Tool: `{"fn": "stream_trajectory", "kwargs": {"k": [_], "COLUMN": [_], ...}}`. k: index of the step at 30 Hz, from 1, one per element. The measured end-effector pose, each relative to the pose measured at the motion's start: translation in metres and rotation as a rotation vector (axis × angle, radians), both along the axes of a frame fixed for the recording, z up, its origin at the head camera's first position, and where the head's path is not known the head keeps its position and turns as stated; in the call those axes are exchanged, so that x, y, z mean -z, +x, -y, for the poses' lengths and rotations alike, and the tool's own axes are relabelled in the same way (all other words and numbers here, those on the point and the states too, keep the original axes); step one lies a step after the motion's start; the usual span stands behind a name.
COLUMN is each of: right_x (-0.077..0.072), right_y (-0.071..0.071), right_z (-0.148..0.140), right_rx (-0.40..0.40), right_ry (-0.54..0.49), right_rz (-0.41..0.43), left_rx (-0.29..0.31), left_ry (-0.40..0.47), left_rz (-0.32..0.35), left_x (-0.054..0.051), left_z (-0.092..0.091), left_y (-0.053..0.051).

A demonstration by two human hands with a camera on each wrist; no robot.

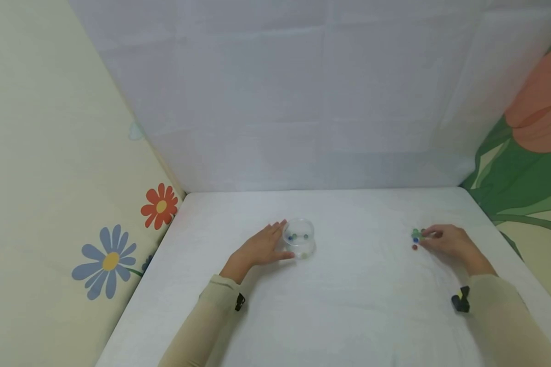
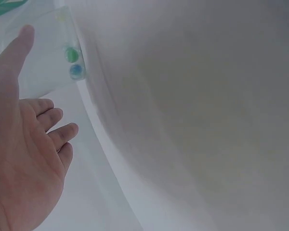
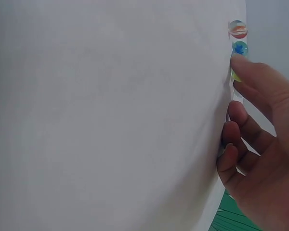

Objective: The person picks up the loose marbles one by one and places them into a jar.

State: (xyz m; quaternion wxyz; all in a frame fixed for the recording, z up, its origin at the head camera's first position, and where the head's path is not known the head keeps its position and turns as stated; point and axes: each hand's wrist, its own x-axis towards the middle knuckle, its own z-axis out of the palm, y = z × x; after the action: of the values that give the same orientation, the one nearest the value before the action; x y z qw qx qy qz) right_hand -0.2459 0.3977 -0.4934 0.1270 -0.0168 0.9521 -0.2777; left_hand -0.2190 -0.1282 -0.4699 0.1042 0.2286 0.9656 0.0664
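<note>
Marbles (image 1: 415, 239) are lying on the counter (image 1: 340, 306) at your right hand (image 1: 450, 244), its grip half-curled; whether it's pinching one, cannot tell. Your left hand (image 1: 264, 247), fingers loosely extended, is flanking the clear container (image 1: 303, 248), more marbles sitting inside.

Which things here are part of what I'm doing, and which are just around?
Part of the job: clear cup; marbles inside it; loose marbles at the right.

Just around: white tabletop; hanging white sheet; painted flowers on the wall.
</note>
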Motion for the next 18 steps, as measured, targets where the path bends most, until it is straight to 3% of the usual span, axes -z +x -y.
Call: {"fn": "stream_trajectory", "kwargs": {"k": [18], "right_x": [-0.0061], "right_y": [0.0043], "right_z": [-0.0027], "right_rx": [-0.006], "right_ry": [-0.01], "right_rz": [-0.031], "left_rx": [0.008], "left_ry": [0.009], "left_rz": [0.0], "left_x": [-0.0006], "left_z": [-0.0001], "left_y": [0.0005]}}
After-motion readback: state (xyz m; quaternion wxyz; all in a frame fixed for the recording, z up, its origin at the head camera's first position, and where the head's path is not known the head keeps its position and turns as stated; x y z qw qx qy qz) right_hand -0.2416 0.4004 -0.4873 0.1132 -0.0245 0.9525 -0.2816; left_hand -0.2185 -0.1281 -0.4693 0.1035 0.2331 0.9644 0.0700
